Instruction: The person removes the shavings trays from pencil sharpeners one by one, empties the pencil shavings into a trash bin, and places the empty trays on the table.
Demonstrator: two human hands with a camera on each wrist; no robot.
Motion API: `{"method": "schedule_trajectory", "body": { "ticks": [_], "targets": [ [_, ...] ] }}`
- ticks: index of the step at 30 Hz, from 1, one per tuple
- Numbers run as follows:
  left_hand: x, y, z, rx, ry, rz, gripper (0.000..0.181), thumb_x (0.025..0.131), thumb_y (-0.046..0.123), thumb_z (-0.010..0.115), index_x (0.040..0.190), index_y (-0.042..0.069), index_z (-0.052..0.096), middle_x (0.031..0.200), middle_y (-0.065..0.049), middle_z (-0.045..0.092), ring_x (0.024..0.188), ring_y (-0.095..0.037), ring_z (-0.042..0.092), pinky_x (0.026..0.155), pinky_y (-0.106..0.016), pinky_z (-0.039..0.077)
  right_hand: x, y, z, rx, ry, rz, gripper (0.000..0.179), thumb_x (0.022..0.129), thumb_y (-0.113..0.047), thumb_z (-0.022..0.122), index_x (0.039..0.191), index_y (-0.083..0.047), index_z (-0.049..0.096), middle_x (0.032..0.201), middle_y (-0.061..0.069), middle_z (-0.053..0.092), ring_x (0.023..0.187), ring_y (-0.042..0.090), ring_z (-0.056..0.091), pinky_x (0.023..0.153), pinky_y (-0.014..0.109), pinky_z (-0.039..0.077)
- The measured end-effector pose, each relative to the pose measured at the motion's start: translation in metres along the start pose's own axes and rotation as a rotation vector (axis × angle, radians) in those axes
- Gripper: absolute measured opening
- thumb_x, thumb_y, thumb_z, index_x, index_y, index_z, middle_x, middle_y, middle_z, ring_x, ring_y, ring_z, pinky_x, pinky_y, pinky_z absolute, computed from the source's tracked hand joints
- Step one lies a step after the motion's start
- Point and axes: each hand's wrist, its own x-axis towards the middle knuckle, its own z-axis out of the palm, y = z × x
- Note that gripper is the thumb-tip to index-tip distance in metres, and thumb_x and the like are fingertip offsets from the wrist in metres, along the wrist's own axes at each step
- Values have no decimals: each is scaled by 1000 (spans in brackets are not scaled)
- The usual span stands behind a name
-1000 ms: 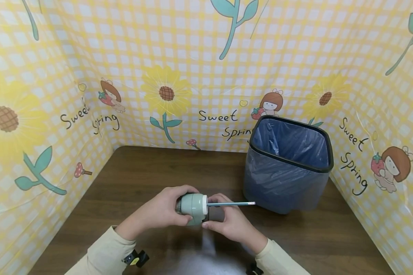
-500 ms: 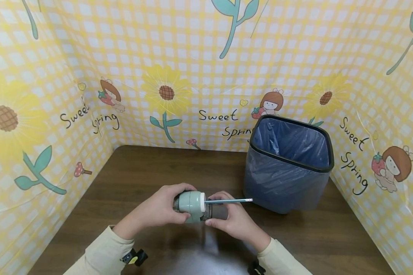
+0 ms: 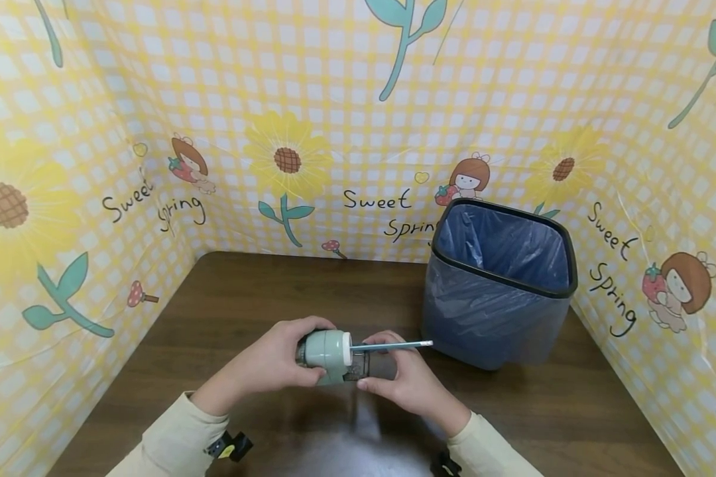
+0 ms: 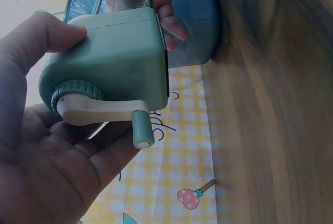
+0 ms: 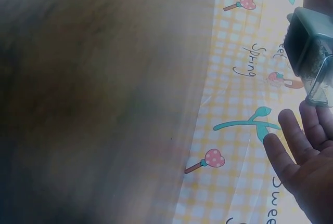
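Observation:
My left hand [image 3: 268,358] grips a green pencil sharpener [image 3: 324,354] from its left side, above the table. A cream crank [image 4: 101,110] with a green knob shows in the left wrist view. From the sharpener's white front ring a blue pencil [image 3: 390,346] sticks out to the right. Below the pencil, a see-through grey shavings drawer [image 3: 380,366] stands partly out of the sharpener. My right hand [image 3: 414,384] pinches the drawer's outer end between thumb and fingers. Shavings show inside the drawer [image 5: 318,70] in the right wrist view.
A bin [image 3: 483,324] with a black rim and a clear bag liner stands at the right, just beyond my right hand. Brown wooden table [image 3: 262,285] lies below. Yellow checked sheets [image 3: 358,146] wall in the back and both sides.
The drawer has come out of the sharpener to the right, with a widening stretch of it showing. My left hand, sharpener and pencil have shifted slightly left.

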Motion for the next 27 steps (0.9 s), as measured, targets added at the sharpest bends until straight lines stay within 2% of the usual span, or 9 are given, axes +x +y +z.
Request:
{"method": "schedule_trajectory", "body": {
  "ticks": [5, 11, 21, 27],
  "targets": [
    [-2, -1, 0, 3, -1, -19, 60, 77, 19, 83, 131, 28, 58, 106, 9, 65, 86, -13, 63, 73, -29, 55, -1, 2, 0, 6, 5, -11, 53, 79, -26, 90, 125, -26, 63, 124, -13, 60, 120, 13, 58, 103, 50, 48],
    [-2, -3, -1, -4, 4, -33, 59, 78, 19, 83, 130, 29, 58, 106, 9, 66, 86, -13, 63, 73, -30, 55, -1, 3, -1, -3, 8, -18, 52, 80, -32, 89, 125, -26, 63, 124, -13, 60, 120, 12, 59, 101, 43, 51],
    [-5, -6, -4, 18, 19, -42, 59, 78, 20, 84, 130, 29, 58, 106, 9, 66, 87, -13, 63, 74, -29, 55, 1, 5, 0, -1, 14, -40, 54, 79, -28, 91, 124, -24, 61, 121, 4, 66, 114, 11, 61, 98, 37, 53],
    [-5, -6, -6, 24, 24, -50, 59, 77, 21, 84, 130, 28, 58, 105, 8, 66, 87, -13, 63, 73, -29, 55, 3, 6, -1, -21, 26, -40, 56, 78, -30, 91, 124, -25, 60, 120, -4, 65, 112, 14, 62, 98, 41, 53]
  ]
}}
